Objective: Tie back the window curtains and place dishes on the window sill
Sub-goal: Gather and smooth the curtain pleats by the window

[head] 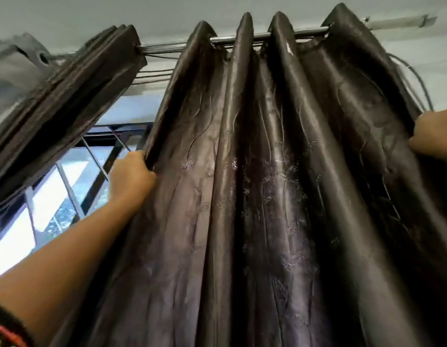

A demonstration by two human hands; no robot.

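A dark brown, shiny curtain (280, 171) with embroidered stems hangs in deep folds from a metal rod (242, 37) and fills most of the head view. My left hand (132, 179) grips its left edge, fingers curled around the fabric. My right hand (433, 136) grips its right edge at the frame's right border. A second dark curtain (67, 96) is bunched up at the upper left on the same rod. No dishes or window sill are in view.
A window (67, 191) with dark bars and bright panes shows between the two curtains at the left. Thin dark cords (418, 78) hang from the rod's right end. The pale ceiling (117, 11) is above.
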